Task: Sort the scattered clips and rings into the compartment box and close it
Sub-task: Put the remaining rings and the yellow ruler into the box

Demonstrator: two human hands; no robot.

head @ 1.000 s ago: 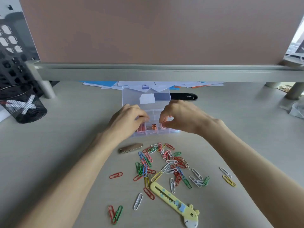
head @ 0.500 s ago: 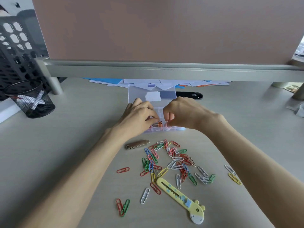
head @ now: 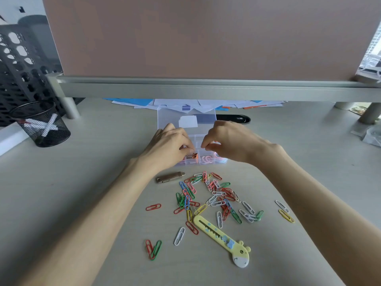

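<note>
Head: L hand (head: pixel 167 147), R hand (head: pixel 233 141) curled over box (head: pixel 206 119); grip unclear. Clips (head: pixel 214 193) near front edge.

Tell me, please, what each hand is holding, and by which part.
The left hand seems to pinch the orange binder clip by its top, over the compartment box. The right hand has curled fingers; whether they hold anything cannot be told.

The desk (head: pixel 92 172) bears a compartment box (head: pixel 193 162), scattered paper clips (head: pixel 216 195) and a giraffe cutter (head: pixel 220 236).
</note>
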